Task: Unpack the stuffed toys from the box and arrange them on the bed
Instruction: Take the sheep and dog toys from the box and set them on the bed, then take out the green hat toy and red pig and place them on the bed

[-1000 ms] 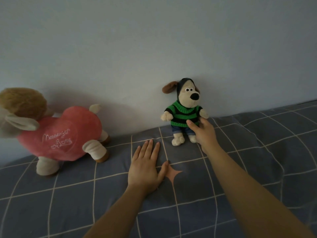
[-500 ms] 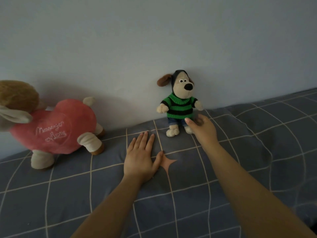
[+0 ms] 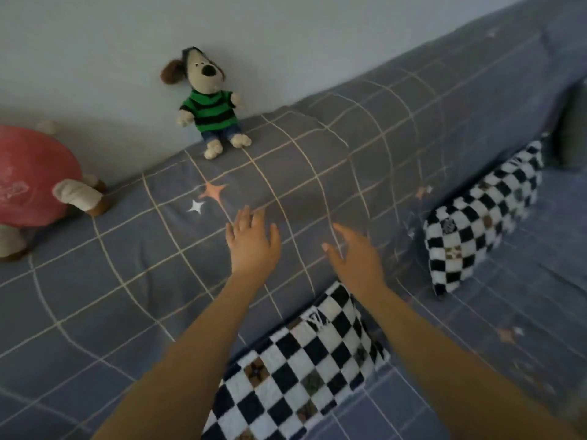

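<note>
A small stuffed dog (image 3: pixel 209 104) in a green-and-black striped sweater sits upright against the wall on the grey checked bedcover (image 3: pixel 365 147). A larger plush animal in a pink heart shirt (image 3: pixel 35 182) stands at the left edge, partly cut off. My left hand (image 3: pixel 252 246) hovers open over the cover, well short of the dog. My right hand (image 3: pixel 354 260) is open too, to its right, holding nothing. No box is in view.
Two black-and-white checkered pillows lie on the bed: one (image 3: pixel 305 366) under my forearms, the other (image 3: pixel 482 220) at the right. The pale wall (image 3: pixel 286 36) runs along the bed's far side. A dark cushion (image 3: pixel 571 128) sits at the far right edge.
My right hand has let go of the dog and pulled back. My left hand lifted off the cover. The view swung right and back, bringing the checkered pillows into sight.
</note>
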